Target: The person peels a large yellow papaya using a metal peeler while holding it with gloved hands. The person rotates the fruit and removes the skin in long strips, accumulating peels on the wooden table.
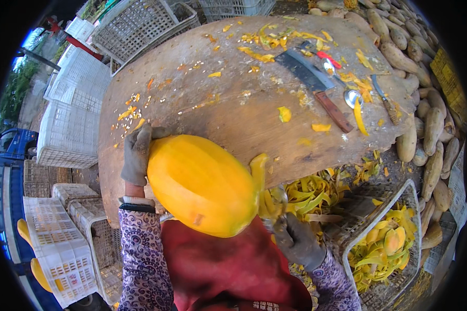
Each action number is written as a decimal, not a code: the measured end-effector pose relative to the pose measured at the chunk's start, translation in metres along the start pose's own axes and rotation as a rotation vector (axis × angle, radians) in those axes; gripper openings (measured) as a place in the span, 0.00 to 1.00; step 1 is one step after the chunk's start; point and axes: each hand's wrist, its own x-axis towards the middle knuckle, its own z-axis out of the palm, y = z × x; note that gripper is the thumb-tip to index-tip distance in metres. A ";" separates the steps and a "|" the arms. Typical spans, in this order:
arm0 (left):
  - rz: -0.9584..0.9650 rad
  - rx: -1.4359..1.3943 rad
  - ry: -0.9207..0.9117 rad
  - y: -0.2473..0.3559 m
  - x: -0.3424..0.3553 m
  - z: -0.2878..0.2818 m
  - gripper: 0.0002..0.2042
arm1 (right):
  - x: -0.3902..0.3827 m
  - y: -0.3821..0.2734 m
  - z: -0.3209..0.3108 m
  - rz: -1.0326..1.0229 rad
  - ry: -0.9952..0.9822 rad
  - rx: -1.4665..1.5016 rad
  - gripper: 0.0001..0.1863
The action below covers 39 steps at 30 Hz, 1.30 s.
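Observation:
A large, peeled yellow pumpkin (200,181) lies across my lap and the near edge of the board, with a greenish tinge at its right end. My left hand (136,155), in a grey glove, grips its left end. At the other end, my right hand (295,237), also gloved, is closed around a metal peeler (281,196), partly covered by peel. A wide strip of peel (258,168) curls up between the peeler and the pumpkin. A dark red apron (218,264) covers my lap beneath it.
On the wooden board (192,98) lie a cleaver (314,78), a small knife (384,98), a red-handled tool (329,59) and peel scraps. A crate (347,254) of peelings stands at right. Unpeeled pumpkins (433,129) are piled beyond; white crates (67,132) stand at left.

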 end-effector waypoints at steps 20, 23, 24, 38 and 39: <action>0.449 0.283 0.163 0.002 -0.044 0.006 0.23 | -0.021 -0.039 0.005 0.103 -0.205 -0.106 0.12; 0.590 0.448 0.241 -0.001 -0.052 0.011 0.24 | -0.045 -0.044 0.005 0.063 -0.283 -0.188 0.12; 0.526 0.383 0.263 -0.002 -0.054 0.012 0.24 | -0.049 -0.046 0.003 0.075 -0.208 -0.110 0.11; 0.401 0.245 0.268 -0.016 -0.073 0.000 0.27 | -0.006 -0.062 0.007 -0.268 -0.015 -0.667 0.14; 0.399 0.243 0.259 -0.017 -0.073 0.000 0.25 | -0.014 -0.060 0.012 -0.213 -0.018 -0.628 0.13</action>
